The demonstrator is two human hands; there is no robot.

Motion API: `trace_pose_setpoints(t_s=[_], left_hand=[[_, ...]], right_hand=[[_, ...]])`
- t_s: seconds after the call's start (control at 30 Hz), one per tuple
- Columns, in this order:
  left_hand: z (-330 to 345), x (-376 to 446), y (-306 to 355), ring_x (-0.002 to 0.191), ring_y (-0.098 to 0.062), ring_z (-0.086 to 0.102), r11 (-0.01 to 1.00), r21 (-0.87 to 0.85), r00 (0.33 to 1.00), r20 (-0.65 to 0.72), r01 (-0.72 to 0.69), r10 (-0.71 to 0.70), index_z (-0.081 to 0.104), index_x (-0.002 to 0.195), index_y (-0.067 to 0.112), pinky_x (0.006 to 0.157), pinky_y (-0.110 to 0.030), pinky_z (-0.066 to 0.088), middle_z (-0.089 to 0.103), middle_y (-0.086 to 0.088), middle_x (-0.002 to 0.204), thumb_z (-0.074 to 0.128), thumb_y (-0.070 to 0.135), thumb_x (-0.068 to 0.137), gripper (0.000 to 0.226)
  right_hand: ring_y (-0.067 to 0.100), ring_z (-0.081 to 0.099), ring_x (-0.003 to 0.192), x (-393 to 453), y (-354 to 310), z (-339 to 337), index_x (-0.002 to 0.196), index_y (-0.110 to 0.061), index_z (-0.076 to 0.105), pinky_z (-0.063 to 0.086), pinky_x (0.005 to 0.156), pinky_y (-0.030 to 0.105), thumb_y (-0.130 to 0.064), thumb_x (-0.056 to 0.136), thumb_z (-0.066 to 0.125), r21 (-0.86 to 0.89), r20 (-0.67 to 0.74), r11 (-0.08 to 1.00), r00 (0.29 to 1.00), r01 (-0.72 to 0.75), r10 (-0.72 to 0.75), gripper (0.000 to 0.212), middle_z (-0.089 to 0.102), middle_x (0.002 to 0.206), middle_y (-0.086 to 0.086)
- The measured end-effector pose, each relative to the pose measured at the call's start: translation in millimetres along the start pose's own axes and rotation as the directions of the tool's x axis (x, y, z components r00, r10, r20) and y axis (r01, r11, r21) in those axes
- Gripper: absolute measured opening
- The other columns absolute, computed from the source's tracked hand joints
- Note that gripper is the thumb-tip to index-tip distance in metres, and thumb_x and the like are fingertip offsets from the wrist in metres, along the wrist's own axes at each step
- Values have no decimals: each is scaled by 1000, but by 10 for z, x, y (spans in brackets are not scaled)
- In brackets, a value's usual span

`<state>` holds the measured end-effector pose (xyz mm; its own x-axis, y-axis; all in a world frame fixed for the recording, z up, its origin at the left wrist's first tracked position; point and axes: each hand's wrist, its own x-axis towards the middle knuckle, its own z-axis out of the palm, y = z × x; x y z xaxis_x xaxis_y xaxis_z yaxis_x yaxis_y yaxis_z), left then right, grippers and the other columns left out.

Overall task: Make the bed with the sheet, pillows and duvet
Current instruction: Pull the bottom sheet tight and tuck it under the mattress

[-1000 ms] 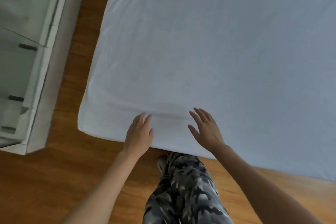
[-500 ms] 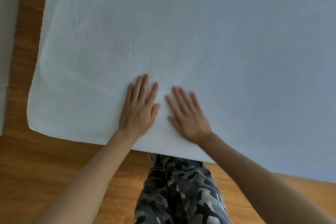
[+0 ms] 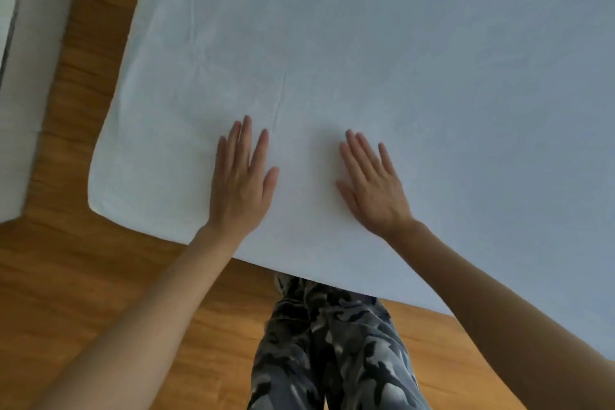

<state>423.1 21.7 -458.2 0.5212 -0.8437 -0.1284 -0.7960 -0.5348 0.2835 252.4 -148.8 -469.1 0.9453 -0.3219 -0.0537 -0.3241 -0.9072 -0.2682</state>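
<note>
A white sheet covers the bed and fills most of the view, with faint creases near the left side. My left hand lies flat on the sheet near the bed's near edge, fingers straight and spread. My right hand lies flat beside it to the right, palm down, fingers straight. A gap of bare sheet separates the two hands. No pillows or duvet are in view.
Wooden floor runs along the bed's left side and near edge. A pale piece of furniture stands at the far left. My legs in camouflage trousers stand against the bed's near edge.
Both hands moved from the bed's edge up onto the sheet and flattened, then slid apart sideways. The view has shifted a little to the left.
</note>
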Motion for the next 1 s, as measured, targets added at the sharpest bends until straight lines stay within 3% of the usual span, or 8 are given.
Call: trace_pose_setpoints(t_s=[0.13,0.23,0.4,0.53,0.63,0.77,0.9,1.0], left_hand=[[-125,586,-291,147,-37,9,978,46,979,-15,205,-205,23,151,6,119,-46,6,10,-24,159,30,33,102,56],[-137,577,-587,148,-34,6,959,75,962,-5,272,-272,19,153,11,119,-43,2,7,-21,160,28,36,103,57],[-62,-161,-961,149,-28,1,857,45,858,-62,513,-510,11,155,20,120,-41,-2,4,-11,162,18,45,103,58],[-47,-632,-1010,149,-28,4,717,-87,711,-95,691,-697,15,154,17,120,-43,1,8,-11,162,15,50,102,62],[-89,-812,-1031,149,-29,7,635,-151,636,-52,757,-770,15,154,15,119,-46,6,9,-13,162,19,48,102,62],[-310,-1059,-948,147,-36,9,426,-245,460,99,871,-883,13,154,13,118,-51,14,6,-19,160,27,43,103,61],[-773,-1306,-736,148,-34,11,348,-235,404,261,907,-877,15,154,9,119,-51,16,10,-18,160,28,41,104,61],[-1327,-1445,-455,147,-33,12,369,-230,432,364,900,-825,16,154,10,117,-51,18,9,-16,161,28,40,104,60]], right_hand=[[30,15,146,671,331,-123,148,1,25,6,118,46,-31,101,33,33,-9,955,956,-293,294,57,19,157,19],[29,10,148,1002,213,-51,150,0,21,2,119,45,-32,102,32,48,38,956,957,-290,289,58,14,159,17],[27,20,146,708,-935,383,148,-2,29,3,118,45,-37,100,27,33,157,991,978,131,-134,59,24,156,16],[25,3,149,127,-1750,510,153,-7,13,-1,120,46,-39,102,25,-3,353,884,828,467,-436,61,9,161,11],[22,-5,149,-35,-1892,420,153,-9,5,-6,120,43,-35,102,14,53,479,834,719,550,-504,59,-1,161,8],[19,0,149,-133,-1737,37,153,-9,13,-2,121,41,-40,103,21,204,499,890,739,408,-453,59,5,161,7],[13,-14,145,-169,-1488,-736,153,-10,7,-13,118,38,-40,105,23,205,563,956,774,208,-289,59,-4,161,4],[10,-22,140,-216,-1355,-1387,154,-12,4,-18,115,35,-41,105,20,170,585,982,794,79,-165,59,-7,161,2]])
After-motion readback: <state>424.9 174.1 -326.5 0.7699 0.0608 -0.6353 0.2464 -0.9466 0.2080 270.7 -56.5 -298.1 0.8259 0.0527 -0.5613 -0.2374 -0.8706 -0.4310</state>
